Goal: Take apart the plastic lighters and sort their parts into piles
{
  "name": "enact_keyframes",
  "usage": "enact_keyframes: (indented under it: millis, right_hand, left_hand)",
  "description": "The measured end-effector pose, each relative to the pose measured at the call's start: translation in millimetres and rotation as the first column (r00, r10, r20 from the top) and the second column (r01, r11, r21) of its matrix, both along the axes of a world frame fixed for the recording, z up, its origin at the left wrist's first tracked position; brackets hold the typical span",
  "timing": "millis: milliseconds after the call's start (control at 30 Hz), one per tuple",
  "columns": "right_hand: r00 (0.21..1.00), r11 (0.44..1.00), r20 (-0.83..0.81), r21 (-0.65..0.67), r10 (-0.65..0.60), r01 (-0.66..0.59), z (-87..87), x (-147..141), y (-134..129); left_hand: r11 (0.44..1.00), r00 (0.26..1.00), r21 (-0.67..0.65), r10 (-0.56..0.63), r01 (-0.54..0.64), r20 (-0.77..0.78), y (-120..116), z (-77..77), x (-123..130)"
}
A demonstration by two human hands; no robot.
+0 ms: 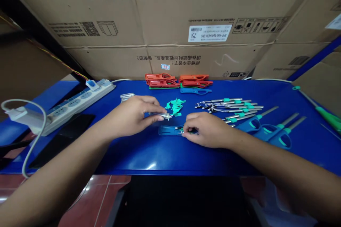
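My left hand [138, 115] pinches a small clear, silvery cylinder with a fitting at its end [163, 115], held above the table. Below it lies a blue lighter shell half [169, 130], flat on the table. The fingers of my right hand [204, 129] are closed over the shell's right part, where thin black and white wires [181, 130] show; what exactly they grip is hidden. Small turquoise plastic pieces [176, 106] lie in a heap just beyond. More clear cylinders [126, 96] sit behind my left hand.
Red and orange shell halves [162, 82] are stacked at the back, a blue one [195, 91] nearby. Metal tubes with wires [234, 106] and blue lighters [274, 134] lie at right. A power strip [77, 102] and a black flat object [62, 140] occupy the left. A cardboard box [160, 24] stands behind.
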State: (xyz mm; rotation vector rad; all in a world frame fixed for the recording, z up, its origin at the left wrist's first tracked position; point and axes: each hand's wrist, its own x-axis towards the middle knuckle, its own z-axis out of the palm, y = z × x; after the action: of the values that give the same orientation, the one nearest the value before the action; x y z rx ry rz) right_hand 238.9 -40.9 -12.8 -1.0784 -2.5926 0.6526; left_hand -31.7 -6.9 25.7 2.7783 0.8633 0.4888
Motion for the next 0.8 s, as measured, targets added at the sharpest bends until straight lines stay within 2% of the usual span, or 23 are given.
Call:
enact_keyframes:
  millis: [133,300,433,567,700,800]
  right_hand:
    - [0.997,0.995,-0.065,0.095,-0.036,0.043,4.1,-3,-3]
    - [0.996,0.976,0.004,0.201,0.086,-0.085,13.2,-11,-15]
    - [0.991,0.964,0.041,0.232,0.127,-0.133,14.0,-18,-24]
    - [0.952,0.921,0.128,0.249,0.277,-0.301,9.6,-20,-32]
    - [0.918,0.885,0.1,0.242,0.385,-0.398,5.7,-21,-37]
    - [0.923,0.883,0.045,0.275,0.383,-0.38,1.7,-27,-42]
  left_hand:
    - [1.0,1.0,0.001,0.0,0.0,-0.031,-16,2.1,4]
    - [1.0,1.0,-0.002,-0.013,0.013,-0.016,-43,0.9,9]
    - [0.999,1.0,-0.033,0.0,-0.001,-0.024,-60,-4.4,8]
    - [0.995,0.998,-0.084,-0.052,0.049,-0.023,-72,-14.8,4]
    - [0.981,0.992,-0.155,-0.108,0.116,0.057,-82,-25.0,-1]
    - [0.98,0.991,-0.165,-0.101,0.115,0.093,-89,-30.4,-4]
